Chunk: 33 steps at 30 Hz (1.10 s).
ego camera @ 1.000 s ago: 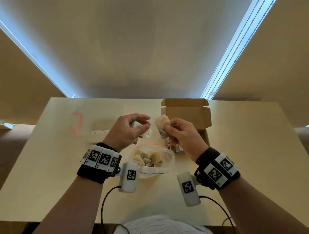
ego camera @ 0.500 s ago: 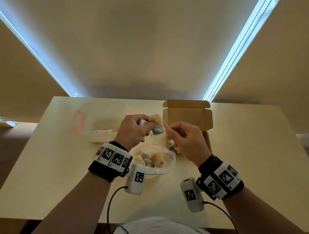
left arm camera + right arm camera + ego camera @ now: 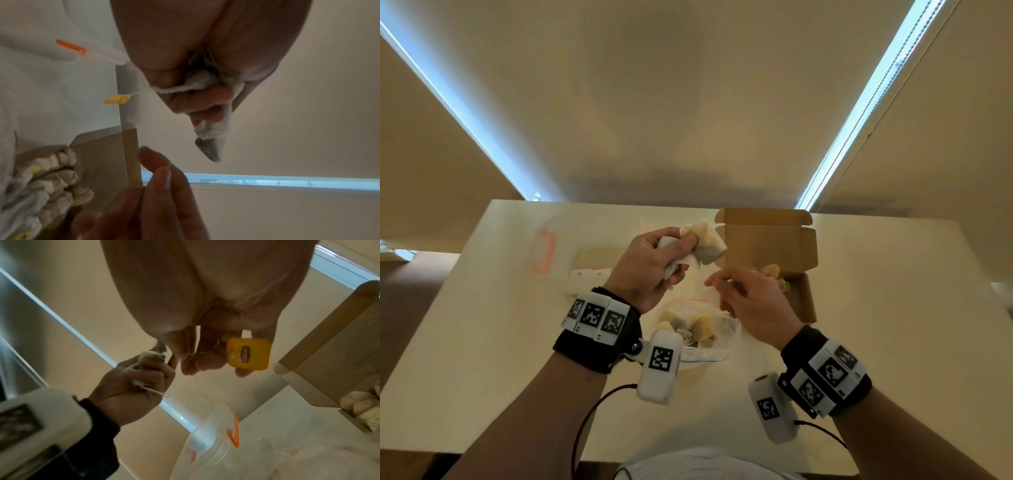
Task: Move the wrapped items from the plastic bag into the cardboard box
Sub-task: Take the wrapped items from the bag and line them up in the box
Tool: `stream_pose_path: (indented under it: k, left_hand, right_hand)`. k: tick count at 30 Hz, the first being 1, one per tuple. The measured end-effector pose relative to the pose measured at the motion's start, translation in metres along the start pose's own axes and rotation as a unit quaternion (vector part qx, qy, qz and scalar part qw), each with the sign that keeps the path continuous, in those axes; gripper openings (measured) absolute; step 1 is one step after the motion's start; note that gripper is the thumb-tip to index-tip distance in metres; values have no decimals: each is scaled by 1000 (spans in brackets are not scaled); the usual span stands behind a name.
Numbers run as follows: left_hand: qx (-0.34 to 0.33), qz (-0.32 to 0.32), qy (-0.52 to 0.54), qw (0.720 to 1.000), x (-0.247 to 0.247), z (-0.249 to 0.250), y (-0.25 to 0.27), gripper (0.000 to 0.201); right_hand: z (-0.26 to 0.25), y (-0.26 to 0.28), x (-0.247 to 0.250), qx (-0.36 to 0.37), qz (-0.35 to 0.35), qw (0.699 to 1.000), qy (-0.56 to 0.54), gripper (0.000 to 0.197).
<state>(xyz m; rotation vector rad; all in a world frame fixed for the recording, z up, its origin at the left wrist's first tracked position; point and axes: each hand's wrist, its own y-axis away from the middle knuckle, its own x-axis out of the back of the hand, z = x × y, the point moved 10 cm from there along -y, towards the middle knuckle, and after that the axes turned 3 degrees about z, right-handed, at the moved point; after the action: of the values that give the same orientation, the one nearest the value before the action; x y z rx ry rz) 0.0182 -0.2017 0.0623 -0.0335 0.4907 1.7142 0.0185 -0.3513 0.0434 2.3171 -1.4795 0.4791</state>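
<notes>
Nearest me, at six o'clock on the table (image 3: 482, 342), the bag (image 3: 717, 337) lies open with several wrapped items still inside. Just above it, at about four o'clock from my other hand, my right hand (image 3: 751, 303) has its fingers curled, pinching a thin string near a yellow tag (image 3: 247, 355). Whether that string runs to what my left hand holds, I cannot tell for sure.

My left hand (image 3: 645, 270) is raised above the bag, closed around two wrapped items (image 3: 703, 245), soft paper pouches bunched together, one grey-tipped end poking out.

Farthest, at one o'clock, the box (image 3: 770, 245) stands open, lid flap up, with a few items already in it.

To do this well, I think I should first free the string so the tags do not snag on each other. Then I carry the items over the box's near wall and lower them in rather than toss them, since they are light and could bounce out. A gentle grip should do: the paper looks easy to tear.
</notes>
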Motion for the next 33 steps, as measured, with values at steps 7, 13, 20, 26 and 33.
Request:
stream_pose_path:
  k: [7, 13, 20, 26, 33]
  left_hand:
    - [-79, 115, -125, 982, 16, 11, -2, 10]
    - [-130, 147, -267, 943, 15, 17, 0, 15]
    - [-172, 93, -356, 914, -4, 10, 5, 19]
    - [-102, -11, -279, 955, -25, -10, 9, 6]
    - [-61, -40, -209, 975, -28, -20, 10, 14]
  right_hand:
    - [-18, 25, -4, 53, -90, 991, 87, 27]
    - [-53, 30, 29, 122, -12, 985, 125, 17]
    - [-64, 16, 41, 113, -47, 991, 57, 18]
    - [-39, -6, 59, 51, 93, 994, 1, 18]
    - [-25, -9, 61, 22, 146, 989, -7, 27]
